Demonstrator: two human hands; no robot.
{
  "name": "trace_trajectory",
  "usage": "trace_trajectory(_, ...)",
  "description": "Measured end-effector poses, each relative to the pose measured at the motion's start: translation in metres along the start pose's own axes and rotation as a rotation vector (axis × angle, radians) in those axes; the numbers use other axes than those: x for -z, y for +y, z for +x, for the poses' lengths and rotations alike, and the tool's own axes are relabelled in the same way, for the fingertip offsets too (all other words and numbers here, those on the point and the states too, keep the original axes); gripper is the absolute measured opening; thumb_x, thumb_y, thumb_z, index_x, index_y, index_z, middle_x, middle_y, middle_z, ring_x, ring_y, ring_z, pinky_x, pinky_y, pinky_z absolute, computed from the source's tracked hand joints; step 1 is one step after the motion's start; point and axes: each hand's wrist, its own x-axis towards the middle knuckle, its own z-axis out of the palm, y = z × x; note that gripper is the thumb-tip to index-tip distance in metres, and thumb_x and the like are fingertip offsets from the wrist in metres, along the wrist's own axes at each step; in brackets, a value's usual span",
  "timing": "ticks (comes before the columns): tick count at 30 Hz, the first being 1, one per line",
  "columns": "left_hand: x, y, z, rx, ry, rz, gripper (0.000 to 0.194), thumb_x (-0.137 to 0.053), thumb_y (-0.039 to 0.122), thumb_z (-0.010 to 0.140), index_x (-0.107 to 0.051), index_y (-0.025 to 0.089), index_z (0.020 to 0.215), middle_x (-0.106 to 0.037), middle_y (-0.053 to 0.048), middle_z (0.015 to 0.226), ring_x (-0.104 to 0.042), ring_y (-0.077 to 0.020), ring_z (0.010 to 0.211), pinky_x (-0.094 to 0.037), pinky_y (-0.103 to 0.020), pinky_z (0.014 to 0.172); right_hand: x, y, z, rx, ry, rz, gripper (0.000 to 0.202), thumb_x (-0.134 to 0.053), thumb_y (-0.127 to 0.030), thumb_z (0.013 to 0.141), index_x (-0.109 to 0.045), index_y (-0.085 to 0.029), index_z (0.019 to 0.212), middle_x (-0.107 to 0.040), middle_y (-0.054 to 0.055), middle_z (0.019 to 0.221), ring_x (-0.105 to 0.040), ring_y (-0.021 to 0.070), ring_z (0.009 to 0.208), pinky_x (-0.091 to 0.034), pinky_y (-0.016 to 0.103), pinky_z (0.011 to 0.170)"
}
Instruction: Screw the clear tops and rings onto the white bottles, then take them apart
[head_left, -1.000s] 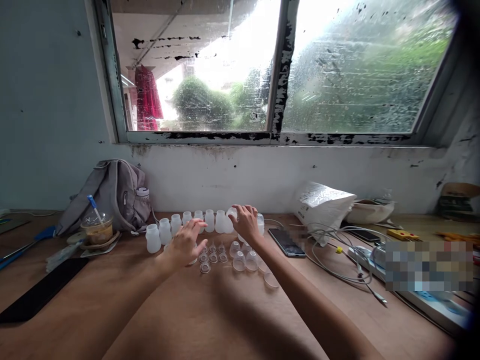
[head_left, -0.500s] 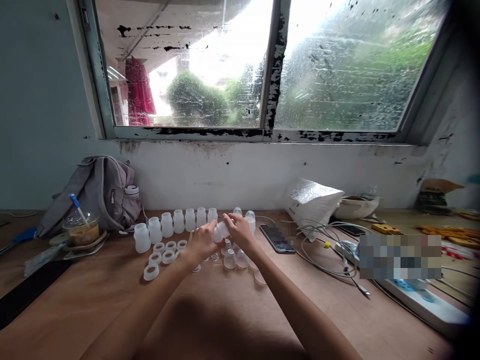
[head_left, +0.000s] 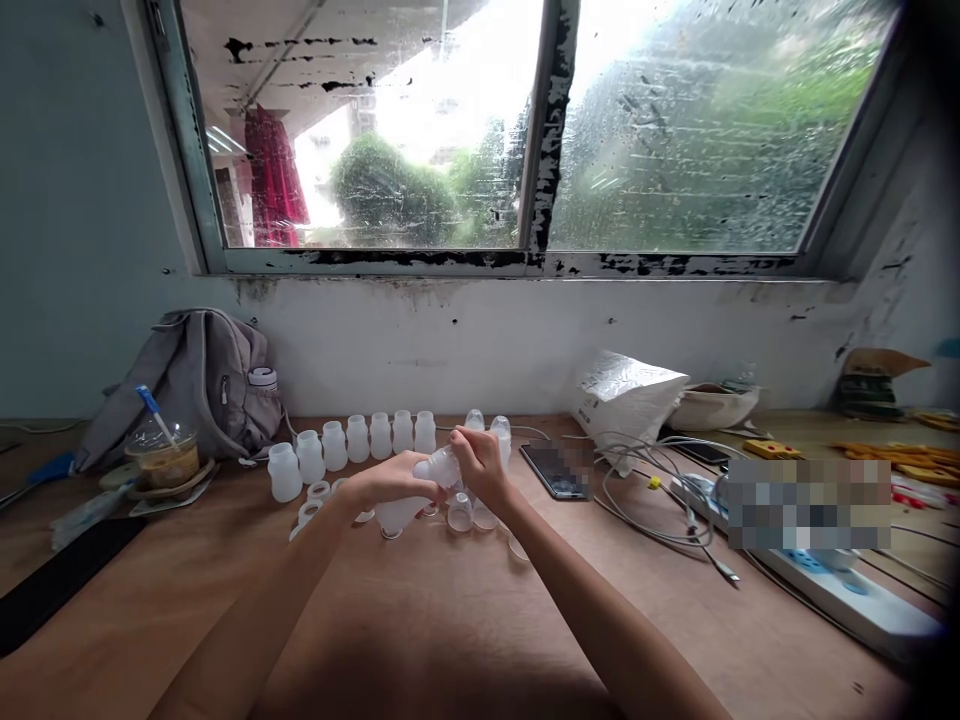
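Observation:
My left hand (head_left: 394, 478) is wrapped round a frosted baby bottle (head_left: 399, 514), tilted, its lower part showing beneath the fingers. Between both hands is a clear dome-shaped bottle cap (head_left: 441, 466), gripped by the closed fingers of my right hand (head_left: 481, 466). The fingers hide whether cap and bottle touch. Beyond my left hand stands a row of open frosted bottles (head_left: 358, 438). White rings (head_left: 318, 490) lie near my left wrist, partly covered by it. Clear domed caps (head_left: 460, 514) rest below my right hand. Two capped bottles (head_left: 501, 436) stand behind it.
A phone (head_left: 555, 470), a white foil bag (head_left: 626, 400) and tangled cables (head_left: 652, 500) lie to the right, with a power strip (head_left: 862, 600). On the left are a backpack (head_left: 202, 380), a drink cup (head_left: 165, 455) and a black flat object (head_left: 67, 580).
My left hand has moved slightly left and turned, so the bottle's lower part now shows beneath it. The clear cap has come into view between the hands, held by my right fingers.

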Motion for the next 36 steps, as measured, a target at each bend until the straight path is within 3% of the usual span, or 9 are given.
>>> trace_trajectory(7,0.009,-0.006,-0.002,-0.003,-0.251,-0.197,0.021,-0.058,0.026,0.061,-0.054,0.014,0.078,-0.054,0.001,0.059,-0.051,-0.011,0.046,-0.042,-0.024,0.045,0.006,-0.013,-0.005,0.133,-0.001,0.06,0.034,-0.028,-0.032,0.082,-0.029,-0.02,0.051,-0.029,-0.003,0.046,-0.027,0.0093,0.042,-0.023,0.023,0.044)
trace_trajectory(14,0.009,-0.001,-0.006,0.005,-0.401,-0.207,0.022,-0.059,0.028,0.058,-0.055,0.013,0.075,-0.054,0.001,0.058,-0.05,-0.0105,0.046,-0.04,-0.022,0.044,0.005,-0.02,-0.013,0.342,0.109,0.072,0.032,-0.029,-0.028,0.082,-0.036,-0.02,0.052,-0.035,-0.002,0.046,-0.031,0.0097,0.04,-0.025,0.025,0.044)
trace_trajectory(18,0.006,0.006,-0.01,0.048,-0.299,-0.043,0.024,-0.06,0.031,0.06,-0.056,0.015,0.077,-0.053,0.002,0.06,-0.051,-0.0113,0.049,-0.041,-0.023,0.046,0.014,-0.013,-0.014,0.249,0.137,0.04,0.032,-0.027,-0.028,0.083,-0.04,-0.019,0.055,-0.037,-0.002,0.047,-0.034,0.0102,0.041,-0.027,0.024,0.044)
trace_trajectory(22,0.012,0.01,-0.018,0.13,-0.097,0.42,0.026,-0.062,0.037,0.058,-0.057,0.018,0.075,-0.057,0.001,0.068,-0.054,-0.015,0.059,-0.037,-0.021,0.045,0.034,0.005,-0.01,-0.001,0.131,-0.207,0.037,-0.026,-0.03,0.085,-0.038,-0.02,0.051,-0.033,-0.004,0.043,-0.032,0.0099,0.04,-0.024,0.023,0.044)
trace_trajectory(25,0.018,0.01,-0.024,0.189,0.01,0.663,0.032,-0.06,0.046,0.056,-0.057,0.02,0.075,-0.059,0.001,0.072,-0.054,-0.0172,0.064,-0.033,-0.021,0.044,0.047,0.019,-0.019,-0.051,-0.087,-0.41,0.031,-0.032,-0.034,0.085,-0.049,-0.019,0.064,-0.043,-0.003,0.048,-0.041,0.0111,0.043,-0.027,0.022,0.047)
trace_trajectory(29,0.022,0.011,-0.029,0.277,0.102,0.833,0.036,-0.058,0.049,0.054,-0.056,0.02,0.075,-0.058,-0.002,0.078,-0.054,-0.0192,0.067,-0.031,-0.023,0.045,0.056,0.031,-0.046,-0.014,-0.35,-0.485,0.027,-0.045,-0.038,0.081,-0.05,-0.019,0.099,-0.061,0.005,0.082,-0.056,0.0177,0.07,-0.038,0.027,0.062)
trace_trajectory(32,0.022,0.01,-0.03,0.283,0.178,0.877,0.034,-0.058,0.047,0.053,-0.054,0.019,0.071,-0.056,-0.004,0.078,-0.052,-0.0201,0.067,-0.029,-0.023,0.044,0.057,0.035,-0.064,0.026,-0.499,-0.499,0.023,-0.052,-0.034,0.079,-0.052,-0.02,0.097,-0.061,0.007,0.095,-0.054,0.0213,0.089,-0.037,0.033,0.076)
trace_trajectory(36,0.022,0.006,-0.03,0.222,0.181,0.794,0.031,-0.061,0.045,0.05,-0.054,0.019,0.067,-0.055,-0.003,0.072,-0.05,-0.0184,0.06,-0.027,-0.023,0.045,0.054,0.039,-0.074,0.033,-0.545,-0.598,0.02,-0.058,-0.035,0.074,-0.055,-0.023,0.09,-0.06,0.006,0.099,-0.051,0.0232,0.094,-0.035,0.035,0.078)
